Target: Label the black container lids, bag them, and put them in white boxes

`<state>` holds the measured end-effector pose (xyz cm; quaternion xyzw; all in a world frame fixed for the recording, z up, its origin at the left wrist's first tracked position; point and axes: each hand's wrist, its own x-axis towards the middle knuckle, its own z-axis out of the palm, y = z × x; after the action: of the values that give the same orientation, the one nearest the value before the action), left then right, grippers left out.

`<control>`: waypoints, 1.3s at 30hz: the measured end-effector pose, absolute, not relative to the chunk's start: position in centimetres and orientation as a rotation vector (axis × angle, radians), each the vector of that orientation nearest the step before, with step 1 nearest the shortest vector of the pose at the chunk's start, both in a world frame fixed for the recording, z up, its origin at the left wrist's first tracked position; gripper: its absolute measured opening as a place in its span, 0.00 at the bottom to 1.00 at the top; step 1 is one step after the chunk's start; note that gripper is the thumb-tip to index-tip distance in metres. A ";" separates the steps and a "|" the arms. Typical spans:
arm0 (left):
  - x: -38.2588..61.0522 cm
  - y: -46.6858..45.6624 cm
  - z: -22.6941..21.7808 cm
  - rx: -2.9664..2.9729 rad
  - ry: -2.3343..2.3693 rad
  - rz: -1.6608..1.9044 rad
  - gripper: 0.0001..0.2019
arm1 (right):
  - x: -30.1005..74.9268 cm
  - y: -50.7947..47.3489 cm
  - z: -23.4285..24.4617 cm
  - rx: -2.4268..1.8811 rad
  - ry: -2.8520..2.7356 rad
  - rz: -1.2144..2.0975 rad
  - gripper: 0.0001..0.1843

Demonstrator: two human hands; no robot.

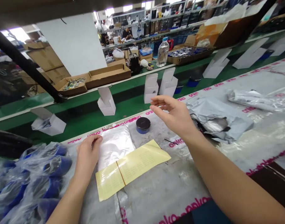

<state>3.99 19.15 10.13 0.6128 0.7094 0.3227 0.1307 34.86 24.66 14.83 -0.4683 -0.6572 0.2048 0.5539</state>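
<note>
My left hand (89, 151) is at the left edge of a stack of clear plastic bags (117, 140), its thumb and fingertips drawn together; whatever they pinch is hidden. Over the bench, my right hand (173, 113) hovers with bent fingers and a gap between thumb and forefinger, nothing visible between them. Below and left of it sits a round tin with a black lid and blue side (143, 125). A yellow sheet of printed labels (133, 169) lies across the lower part of the bags. Beyond both hands, open white boxes (106, 102) stand on the green conveyor belt (128, 107).
Blue containers wrapped in plastic (49, 174) are piled at the left. A torn grey plastic bag (223, 121) lies to the right. Behind the belt stand a water bottle (163, 53) and cardboard trays (109, 74). A dark post (27, 67) slants down at the left.
</note>
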 end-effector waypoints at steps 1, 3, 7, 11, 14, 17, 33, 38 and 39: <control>4.0 19.1 10.2 1.784 2.060 0.940 0.18 | 34.9 24.7 14.7 -1.098 -1.552 0.482 0.10; 4.2 19.0 10.1 1.762 2.033 0.953 0.20 | 34.8 24.8 14.4 -1.083 -1.561 0.486 0.09; 4.4 19.0 10.1 1.683 1.981 0.881 0.20 | 34.5 24.7 14.1 -1.055 -1.594 0.485 0.08; 4.4 19.2 10.3 1.732 2.016 0.874 0.21 | 34.3 24.6 13.9 -1.069 -1.604 0.490 0.08; 4.3 19.3 10.1 1.780 2.049 0.762 0.22 | 34.2 24.8 13.8 -1.082 -1.612 0.502 0.07; 4.2 19.4 9.8 1.797 2.034 0.771 0.17 | 34.3 25.1 13.4 -1.101 -1.661 0.547 0.09; 5.6 17.4 11.1 1.843 1.617 1.390 0.04 | 33.5 24.5 11.7 -1.059 -2.233 0.659 0.32; 6.4 16.8 11.5 1.812 1.297 1.605 0.05 | 29.3 22.0 13.8 -0.760 -2.102 0.618 0.34; 6.6 16.5 11.7 1.803 1.243 1.638 0.07 | 28.5 21.6 14.2 -0.729 -2.128 0.667 0.36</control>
<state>6.58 16.55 11.72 0.6457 0.4452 0.5865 0.2022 28.49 21.65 14.17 -0.2866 -0.8361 0.2620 0.3875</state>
